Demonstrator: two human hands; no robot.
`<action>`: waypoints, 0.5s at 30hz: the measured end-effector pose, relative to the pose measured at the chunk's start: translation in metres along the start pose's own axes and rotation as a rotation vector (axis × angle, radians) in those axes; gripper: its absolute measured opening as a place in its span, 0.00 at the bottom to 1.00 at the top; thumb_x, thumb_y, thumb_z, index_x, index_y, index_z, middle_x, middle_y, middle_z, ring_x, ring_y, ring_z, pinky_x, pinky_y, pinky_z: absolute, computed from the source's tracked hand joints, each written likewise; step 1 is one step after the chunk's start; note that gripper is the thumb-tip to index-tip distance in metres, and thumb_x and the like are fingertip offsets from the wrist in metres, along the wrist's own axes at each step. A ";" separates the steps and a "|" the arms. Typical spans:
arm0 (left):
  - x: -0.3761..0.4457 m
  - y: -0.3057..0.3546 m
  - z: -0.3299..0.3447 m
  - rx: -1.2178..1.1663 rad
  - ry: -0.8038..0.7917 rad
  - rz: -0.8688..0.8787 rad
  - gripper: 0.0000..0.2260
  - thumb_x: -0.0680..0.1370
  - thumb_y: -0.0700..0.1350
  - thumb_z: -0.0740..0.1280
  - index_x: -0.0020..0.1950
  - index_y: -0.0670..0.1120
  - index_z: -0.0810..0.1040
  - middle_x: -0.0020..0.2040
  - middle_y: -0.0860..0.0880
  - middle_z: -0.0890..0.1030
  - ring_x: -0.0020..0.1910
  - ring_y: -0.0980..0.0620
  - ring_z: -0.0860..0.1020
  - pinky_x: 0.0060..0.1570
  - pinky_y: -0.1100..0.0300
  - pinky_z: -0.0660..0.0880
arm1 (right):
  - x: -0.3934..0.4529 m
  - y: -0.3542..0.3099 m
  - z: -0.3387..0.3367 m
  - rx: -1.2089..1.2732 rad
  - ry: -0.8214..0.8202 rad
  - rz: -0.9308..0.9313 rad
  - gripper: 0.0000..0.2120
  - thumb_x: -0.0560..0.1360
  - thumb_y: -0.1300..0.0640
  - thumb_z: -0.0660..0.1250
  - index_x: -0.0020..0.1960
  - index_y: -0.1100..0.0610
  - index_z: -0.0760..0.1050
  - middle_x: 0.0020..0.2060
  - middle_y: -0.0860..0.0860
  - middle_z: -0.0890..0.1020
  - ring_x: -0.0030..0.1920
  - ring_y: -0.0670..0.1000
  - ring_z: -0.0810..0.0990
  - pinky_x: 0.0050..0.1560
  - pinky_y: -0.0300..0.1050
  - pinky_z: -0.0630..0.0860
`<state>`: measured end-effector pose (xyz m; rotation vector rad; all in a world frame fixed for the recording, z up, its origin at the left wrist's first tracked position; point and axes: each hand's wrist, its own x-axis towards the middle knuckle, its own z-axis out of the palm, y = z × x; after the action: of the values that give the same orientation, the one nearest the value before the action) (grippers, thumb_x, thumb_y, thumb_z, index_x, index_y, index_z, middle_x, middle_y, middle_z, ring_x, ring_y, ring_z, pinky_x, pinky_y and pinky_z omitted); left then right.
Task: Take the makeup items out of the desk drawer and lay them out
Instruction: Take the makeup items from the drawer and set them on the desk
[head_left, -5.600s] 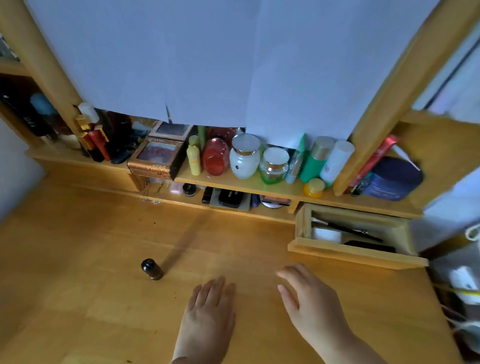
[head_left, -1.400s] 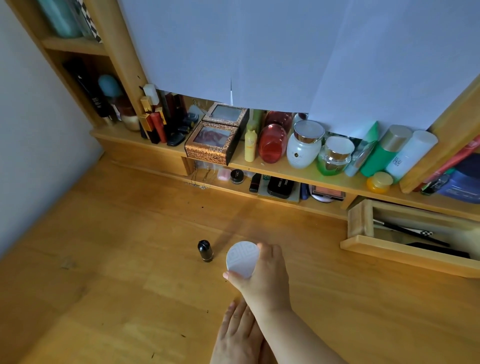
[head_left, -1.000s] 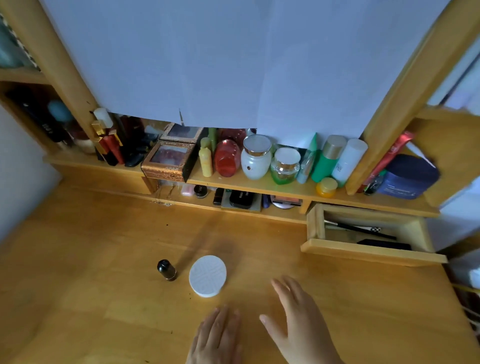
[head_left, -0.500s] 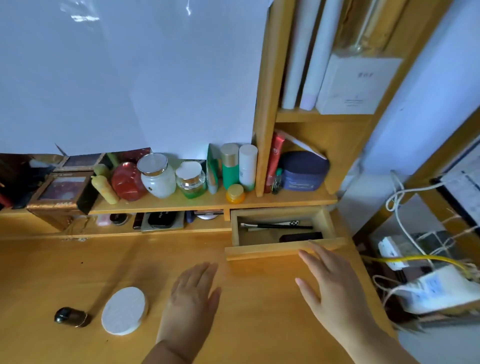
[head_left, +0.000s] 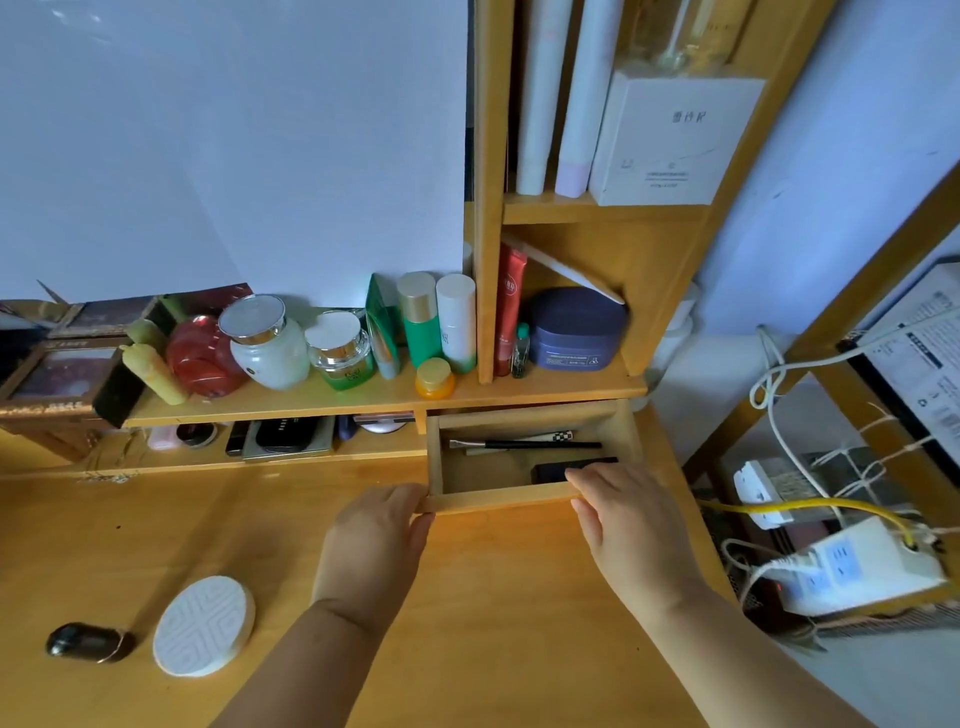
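The small wooden drawer (head_left: 498, 501) under the shelf stands open. Inside lie a thin black makeup brush (head_left: 519, 445) and a black flat case (head_left: 550, 470). My left hand (head_left: 374, 545) pinches the left end of the drawer's front board. My right hand (head_left: 628, 525) reaches over the right end of the front board, fingertips on the black case, with no clear grip on it. On the desk at the lower left lie a round white compact (head_left: 203, 626) and a small dark bottle (head_left: 85, 643) on its side.
Jars and bottles crowd the shelf (head_left: 291, 402) above the drawer, and small cases sit in the slot below it. Off the desk's right edge hang a white power strip (head_left: 857, 566), a yellow cable (head_left: 810, 506) and white cords.
The white compact was set down beside the dark bottle. Since then the view swung right and both hands moved up from the desk to the open drawer.
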<state>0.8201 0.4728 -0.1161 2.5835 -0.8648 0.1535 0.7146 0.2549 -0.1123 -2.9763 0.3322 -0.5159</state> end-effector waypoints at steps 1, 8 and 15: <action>-0.002 0.000 0.000 -0.007 0.000 0.007 0.11 0.64 0.40 0.77 0.44 0.46 0.81 0.35 0.50 0.81 0.31 0.50 0.79 0.29 0.60 0.75 | -0.002 0.001 0.000 0.011 0.006 -0.007 0.13 0.65 0.61 0.75 0.49 0.57 0.81 0.40 0.50 0.84 0.42 0.51 0.83 0.44 0.43 0.79; -0.017 -0.003 0.000 -0.061 -0.035 0.044 0.11 0.64 0.39 0.77 0.42 0.47 0.79 0.34 0.52 0.80 0.29 0.51 0.78 0.25 0.59 0.75 | -0.019 0.001 -0.003 0.043 -0.062 -0.012 0.11 0.66 0.58 0.75 0.48 0.55 0.81 0.40 0.48 0.84 0.41 0.49 0.83 0.40 0.43 0.80; -0.012 -0.003 -0.001 -0.061 -0.032 0.048 0.10 0.64 0.40 0.77 0.40 0.46 0.79 0.32 0.51 0.80 0.28 0.51 0.77 0.25 0.60 0.74 | 0.012 -0.025 -0.006 0.196 -0.110 0.024 0.22 0.75 0.46 0.53 0.55 0.57 0.79 0.53 0.50 0.83 0.55 0.50 0.80 0.54 0.45 0.77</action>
<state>0.8125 0.4824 -0.1188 2.5159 -0.9296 0.0980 0.7279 0.2759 -0.0993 -2.7937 0.2885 -0.3577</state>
